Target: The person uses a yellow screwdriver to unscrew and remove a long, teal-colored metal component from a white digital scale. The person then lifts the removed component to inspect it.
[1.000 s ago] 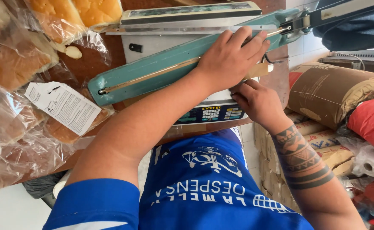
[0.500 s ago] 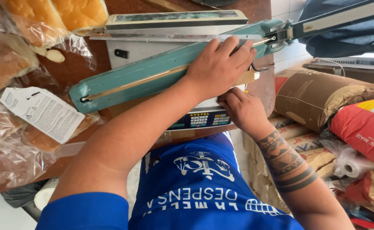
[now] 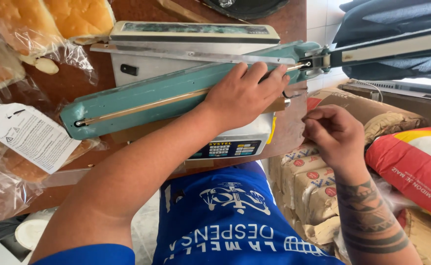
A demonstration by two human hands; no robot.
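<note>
Left hand (image 3: 242, 95) flat on the teal sealer arm (image 3: 176, 95), fingers spread, pressing it over the sealer base (image 3: 176, 54) on the wooden table (image 3: 78, 81) — right hand (image 3: 335, 135) hovers beside the table edge, fingers curled narrow, holding nothing visible.

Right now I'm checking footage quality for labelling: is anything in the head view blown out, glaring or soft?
Head view: even daylight; the window strip at right is overexposed; the clear bread bags throw glare; wide-lens curvature bends the edges; the left hand on the teal sealer arm is sharp, as is the right hand.
</note>
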